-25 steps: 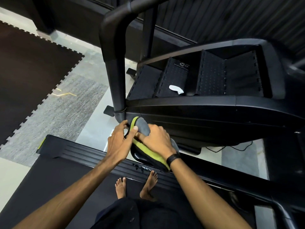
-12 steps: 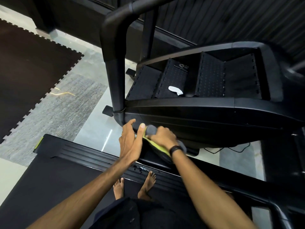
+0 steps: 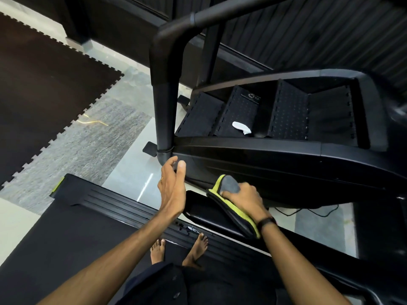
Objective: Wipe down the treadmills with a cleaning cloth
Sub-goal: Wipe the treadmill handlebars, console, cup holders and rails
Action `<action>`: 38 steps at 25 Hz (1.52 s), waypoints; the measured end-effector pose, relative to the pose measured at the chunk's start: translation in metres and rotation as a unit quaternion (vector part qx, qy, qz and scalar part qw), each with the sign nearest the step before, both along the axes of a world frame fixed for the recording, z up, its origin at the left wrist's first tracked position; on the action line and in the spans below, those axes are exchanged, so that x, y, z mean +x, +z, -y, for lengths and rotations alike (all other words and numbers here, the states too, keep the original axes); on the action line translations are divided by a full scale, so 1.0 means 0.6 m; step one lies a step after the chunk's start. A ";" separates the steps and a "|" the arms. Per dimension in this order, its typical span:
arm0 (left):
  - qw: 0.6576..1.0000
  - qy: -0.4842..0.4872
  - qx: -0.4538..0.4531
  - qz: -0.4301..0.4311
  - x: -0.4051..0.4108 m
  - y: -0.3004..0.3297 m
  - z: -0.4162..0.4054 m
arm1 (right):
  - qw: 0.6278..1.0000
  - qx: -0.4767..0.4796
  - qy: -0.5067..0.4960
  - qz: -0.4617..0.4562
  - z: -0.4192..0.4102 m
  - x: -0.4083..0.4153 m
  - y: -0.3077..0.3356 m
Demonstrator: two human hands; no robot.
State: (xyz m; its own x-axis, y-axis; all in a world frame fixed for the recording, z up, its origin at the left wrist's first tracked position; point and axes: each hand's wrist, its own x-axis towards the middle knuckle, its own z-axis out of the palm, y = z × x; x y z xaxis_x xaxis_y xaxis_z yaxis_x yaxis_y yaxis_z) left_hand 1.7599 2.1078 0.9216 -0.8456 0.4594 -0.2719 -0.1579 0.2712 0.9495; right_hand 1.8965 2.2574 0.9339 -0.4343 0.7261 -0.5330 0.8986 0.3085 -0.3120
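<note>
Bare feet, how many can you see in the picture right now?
2. The left foot and the right foot stand side by side on the treadmill deck, bottom centre, just below the hands; their heels are hidden behind dark clothing.

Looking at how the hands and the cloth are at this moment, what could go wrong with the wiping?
1. The right hand presses the cloth on the glossy black panel with a long end hanging loose; it may bunch or slip off.
2. The left hand hangs open beside the upright post and holds nothing, so it gives no support if the barefoot person leans further.
</note>
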 end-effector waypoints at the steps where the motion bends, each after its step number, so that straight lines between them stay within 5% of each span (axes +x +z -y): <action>1: 1.000 0.003 0.000 0.003 -0.002 0.000 0.002 | 0.999 -0.007 0.014 0.045 0.002 -0.038 -0.009; 5: 1.000 0.003 0.005 0.000 -0.010 -0.003 0.010 | 0.989 0.077 0.119 -0.044 0.087 -0.138 -0.010; 9: 1.000 0.027 0.014 0.003 -0.021 0.003 0.029 | 0.951 0.214 0.133 -0.179 0.132 0.007 0.021; 13: 0.999 0.013 0.024 0.020 -0.016 0.011 0.046 | 0.995 0.087 -0.040 -0.016 -0.012 0.098 0.011; 17: 0.998 -0.061 0.025 -0.003 0.012 0.026 0.028 | 0.992 -0.026 0.029 0.121 -0.050 -0.002 -0.038; 20: 0.993 -0.103 0.037 -0.036 0.018 0.039 0.010 | 0.994 0.074 0.082 0.008 0.019 -0.049 -0.028; 23: 0.991 -0.120 0.037 -0.051 0.010 0.038 -0.001 | 0.966 0.209 0.065 -0.135 0.092 0.047 0.008; 25: 0.991 -0.122 0.032 -0.047 0.010 0.035 0.000 | 0.969 0.223 0.034 -0.104 0.065 0.128 0.022; 28: 0.989 -0.126 0.039 -0.070 0.018 0.037 0.006 | 0.992 0.086 -0.075 0.053 -0.057 0.167 0.024; 31: 0.981 -0.167 0.039 -0.093 0.027 0.040 -0.006 | 0.988 -0.022 -0.038 0.148 -0.092 0.090 -0.011; 35: 0.966 -0.221 0.045 -0.126 0.048 0.041 -0.042 | 0.997 0.056 0.042 -0.022 0.021 -0.010 -0.003; 38: 0.960 -0.233 0.054 -0.145 0.071 0.037 -0.077 | 0.973 0.175 0.047 -0.141 0.080 0.080 0.034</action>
